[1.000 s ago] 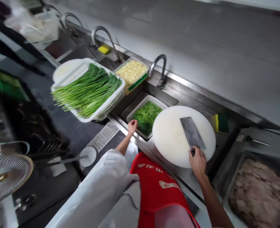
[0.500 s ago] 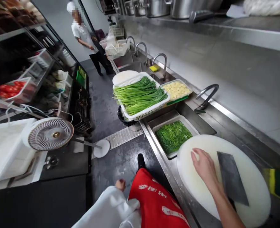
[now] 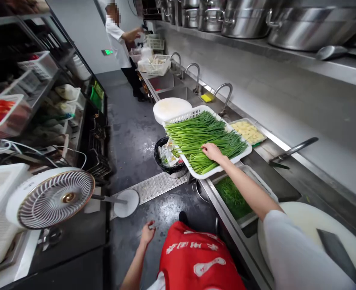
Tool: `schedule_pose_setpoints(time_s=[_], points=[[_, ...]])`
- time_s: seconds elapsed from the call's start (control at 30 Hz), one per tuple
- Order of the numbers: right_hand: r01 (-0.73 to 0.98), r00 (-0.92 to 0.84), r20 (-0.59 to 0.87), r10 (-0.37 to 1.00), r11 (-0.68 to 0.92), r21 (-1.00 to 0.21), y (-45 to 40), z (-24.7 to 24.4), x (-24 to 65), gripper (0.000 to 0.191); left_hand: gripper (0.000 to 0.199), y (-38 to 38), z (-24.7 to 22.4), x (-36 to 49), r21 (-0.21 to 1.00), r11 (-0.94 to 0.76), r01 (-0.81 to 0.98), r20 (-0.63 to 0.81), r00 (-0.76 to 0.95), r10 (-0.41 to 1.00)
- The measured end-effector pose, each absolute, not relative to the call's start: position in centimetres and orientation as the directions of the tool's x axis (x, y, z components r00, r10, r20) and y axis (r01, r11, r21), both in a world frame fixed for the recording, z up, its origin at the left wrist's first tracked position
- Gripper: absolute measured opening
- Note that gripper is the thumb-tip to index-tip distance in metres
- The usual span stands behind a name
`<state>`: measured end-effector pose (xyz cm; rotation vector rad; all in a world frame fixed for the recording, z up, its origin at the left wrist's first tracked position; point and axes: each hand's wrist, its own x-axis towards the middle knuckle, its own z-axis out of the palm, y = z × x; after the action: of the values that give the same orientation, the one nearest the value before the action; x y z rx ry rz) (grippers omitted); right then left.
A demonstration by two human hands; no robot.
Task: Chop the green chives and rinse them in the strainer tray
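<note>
Long green stalks (image 3: 192,135) fill a white perforated basket (image 3: 203,174) on the sink edge. My right hand (image 3: 212,152) rests on the stalks, fingers curled at their near side; whether it grips any is hard to make out. Over the floor hangs my left hand (image 3: 148,233), empty, its fingers apart. Cut greens (image 3: 230,193) lie in water in a tray below the basket. At the lower right a cleaver (image 3: 337,251) lies on a round white cutting board (image 3: 301,217), partly hidden by my right sleeve.
A black-lined bin (image 3: 162,155) stands under the basket. Peeled pale pieces (image 3: 247,131) fill a tray behind it. Taps line the wall. A fan (image 3: 57,197) and shelves are on the left; a person (image 3: 117,38) stands at the far end.
My right hand has moved from above the cutting board forward onto the green stalks. My left hand shows more fully. The person at the back has turned and stretched out an arm.
</note>
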<state>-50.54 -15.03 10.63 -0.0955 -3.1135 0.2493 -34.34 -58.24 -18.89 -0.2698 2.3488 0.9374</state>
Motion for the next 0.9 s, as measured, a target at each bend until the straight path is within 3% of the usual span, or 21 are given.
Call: schedule_pose_setpoints(time_s=[0.1,0.23,0.4,0.47,0.63,0.73,0.8,0.9], points=[[-0.021,-0.998,-0.051,-0.03,0.985,-0.169,-13.4,10.1,-51.1,0.027,0.028,-59.4,-18.9,-37.3,0.674,0.639,-0.37,-0.519,-0.853,0.054],[-0.003,-0.995,-0.094,-0.013,0.995,-0.1,-8.2,10.8,-49.1,0.036,0.021,-58.0,-17.1,-40.7,0.822,0.495,-0.282,-0.381,-0.918,0.11],[0.048,-0.981,-0.195,0.02,0.989,-0.137,-5.2,11.2,-48.6,0.026,0.027,-53.2,-10.3,-47.4,0.929,0.369,-0.033,-0.152,-0.942,0.3],[0.05,-0.974,-0.227,0.019,0.99,-0.129,-5.3,11.0,-49.3,0.027,0.031,-51.1,-6.4,-50.7,0.944,0.32,0.079,-0.029,-0.947,0.321],[-0.027,-0.915,-0.397,-0.075,0.992,-0.124,-5.4,11.9,-51.3,0.024,0.032,-44.2,2.3,-57.8,0.867,0.258,0.427,0.394,-0.903,0.168],[-0.046,-0.948,-0.308,-0.08,0.992,-0.115,-5.1,13.9,-53.9,0.027,0.047,-38.9,5.0,-60.4,0.795,0.274,0.541,0.493,-0.84,0.226],[-0.102,-0.976,-0.179,-0.121,0.989,-0.112,-5.2,15.0,-56.8,0.037,0.052,-35.8,5.6,-61.4,0.786,0.324,0.526,0.469,-0.849,0.242],[-0.222,-0.953,-0.194,-0.231,0.973,-0.07,-5.7,15.3,-61.7,0.091,0.049,-33.6,5.9,-61.7,0.797,0.383,0.467,0.407,-0.884,0.231]])
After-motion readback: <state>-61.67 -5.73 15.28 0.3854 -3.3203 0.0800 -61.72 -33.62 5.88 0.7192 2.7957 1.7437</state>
